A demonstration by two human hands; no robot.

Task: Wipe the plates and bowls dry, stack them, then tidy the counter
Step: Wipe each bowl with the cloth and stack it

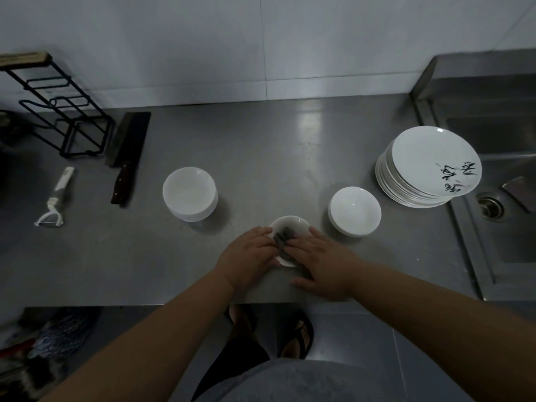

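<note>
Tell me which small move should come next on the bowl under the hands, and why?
Probably sweep the cloth round the far inside of the small bowl: the right hand presses it on the near side only, while the left hand holds the rim.

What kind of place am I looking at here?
Most likely a kitchen, perhaps a commercial one: a stainless steel counter runs beside a steel sink, a stack of white plates sits by it, and a cleaver lies out.

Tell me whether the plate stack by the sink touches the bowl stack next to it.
Apart. The head view shows a strip of bare counter between the plate stack and the bowl stack.
</note>
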